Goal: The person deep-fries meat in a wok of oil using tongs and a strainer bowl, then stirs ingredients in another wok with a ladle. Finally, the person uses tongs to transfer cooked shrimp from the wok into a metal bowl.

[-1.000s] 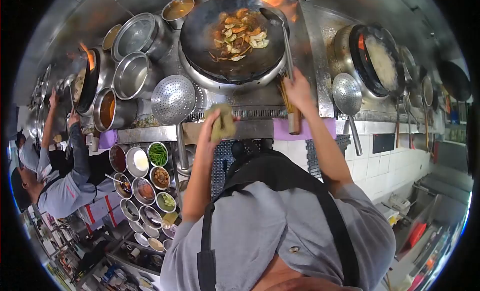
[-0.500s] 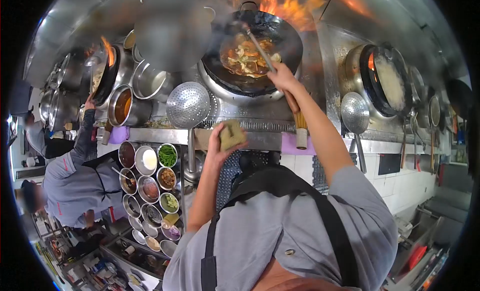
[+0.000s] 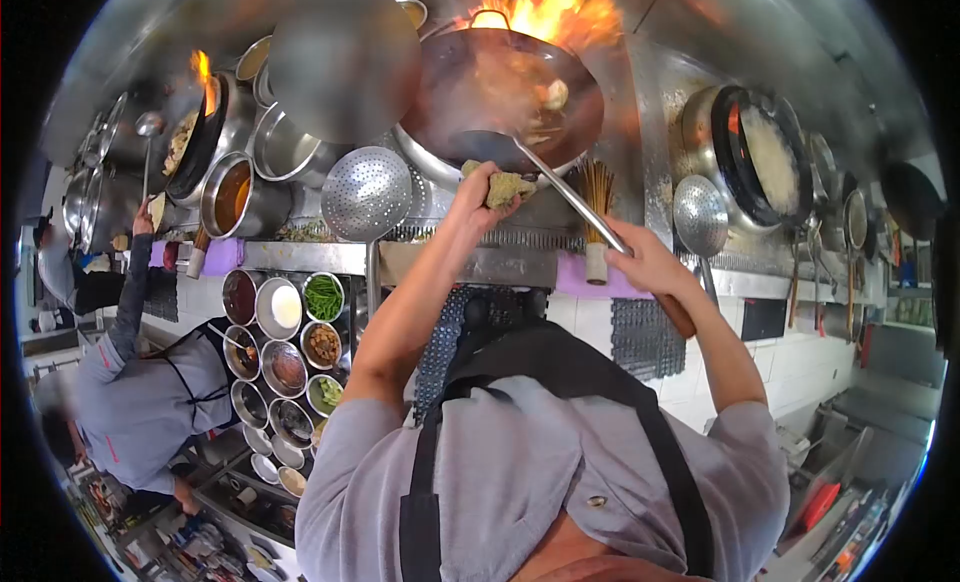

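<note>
Flames (image 3: 560,14) are leaping behind the wok (image 3: 440,87), itself just beyond my left hand (image 3: 478,198), clutching cloth (image 3: 510,191); my right hand (image 3: 648,261) is gripping the ladle (image 3: 572,197). Apparently I'm tossing food (image 3: 554,95), next needing steadiness.

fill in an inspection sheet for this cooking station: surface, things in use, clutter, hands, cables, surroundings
Surface: steel counter, looks stained right of the wok.
Job's things: wok over the burner, its contents blurred by steam; ladle reaching to its near side; bunched cloth.
Clutter: perforated skimmer, bamboo brush, metal bowls, several holding ingredients.
Hands: left hand grips the cloth near the wok's rim, contact with the wok unclear; right hand holds the ladle's handle.
Cables: nothing seen.
Surroundings: tall flames behind the wok; co-worker on the left.
</note>
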### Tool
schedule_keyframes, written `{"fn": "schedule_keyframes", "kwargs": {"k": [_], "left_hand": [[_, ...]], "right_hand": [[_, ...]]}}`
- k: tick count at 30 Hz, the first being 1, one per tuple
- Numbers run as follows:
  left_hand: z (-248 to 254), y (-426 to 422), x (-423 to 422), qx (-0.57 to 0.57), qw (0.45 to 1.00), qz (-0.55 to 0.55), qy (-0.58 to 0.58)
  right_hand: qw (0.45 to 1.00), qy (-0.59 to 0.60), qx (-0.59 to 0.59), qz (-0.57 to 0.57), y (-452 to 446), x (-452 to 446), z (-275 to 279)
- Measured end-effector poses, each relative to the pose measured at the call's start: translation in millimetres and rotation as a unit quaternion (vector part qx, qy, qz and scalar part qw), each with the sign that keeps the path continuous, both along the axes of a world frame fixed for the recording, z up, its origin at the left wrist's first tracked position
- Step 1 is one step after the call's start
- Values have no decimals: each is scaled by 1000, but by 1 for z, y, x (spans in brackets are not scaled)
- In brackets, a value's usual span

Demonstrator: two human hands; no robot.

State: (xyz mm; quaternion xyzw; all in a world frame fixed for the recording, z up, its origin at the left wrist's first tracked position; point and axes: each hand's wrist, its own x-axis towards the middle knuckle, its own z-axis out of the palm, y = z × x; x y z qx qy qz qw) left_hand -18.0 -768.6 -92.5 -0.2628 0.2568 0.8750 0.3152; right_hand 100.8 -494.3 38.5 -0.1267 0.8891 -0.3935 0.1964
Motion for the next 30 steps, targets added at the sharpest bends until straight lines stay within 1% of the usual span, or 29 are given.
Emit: {"fn": "schedule_keyframes", "kwargs": {"k": [1,2,5,7,8,10,12,13,15,16,17,19,20,21,23,25,26,28,29,30], "left_hand": [[4,1,10,14,1000,0,-12],[-13,2,10,0,1000,1,-5],[-49,-10,41,-24,995,1,97],[-70,-17,85,-57,993,40,94],[-62,-18,103,-73,990,38,112],[-32,-18,132,-103,985,38,136],[-20,-18,106,-80,994,30,75],[-18,-19,89,-69,996,26,40],[-18,-20,50,-64,997,43,7],[3,-19,45,-72,997,16,11],[21,-17,39,-80,997,-9,20],[14,-17,28,-67,997,-18,17],[11,-16,27,-61,998,-27,18],[2,-18,31,-58,997,-31,48],[-33,-21,39,-50,992,-41,113],[-51,-21,77,-90,988,-26,124],[-59,-24,95,-108,986,-18,122],[-72,-34,138,-97,989,-4,112],[-65,-35,139,-99,988,-9,118],[-53,-35,141,-101,987,-11,122]], "right_hand": [[999,37,8,16,1,-4,-16],[997,75,17,31,3,-7,-32],[993,80,75,-53,-26,-23,-58],[991,80,82,-70,-32,-21,-65],[990,81,84,-77,-33,-20,-67],[991,94,42,-82,-27,-9,-69],[990,106,16,-89,-19,3,-72],[994,39,-7,-99,-18,10,-64],[987,-93,-51,-116,-17,15,-22],[968,-206,-83,-118,-14,16,6],[973,-203,-58,-97,-12,15,19],[980,-190,-14,-60,-11,12,28],[999,20,23,20,-6,6,-8],[998,57,26,10,-10,-3,-29],[990,136,33,-14,-26,-21,-57],[986,143,48,-69,-36,-32,-82],[983,147,53,-97,-40,-39,-86],[984,129,53,-109,-43,-35,-69],[985,121,53,-115,-44,-32,-63],[984,145,36,-101,-39,-28,-65]]}}
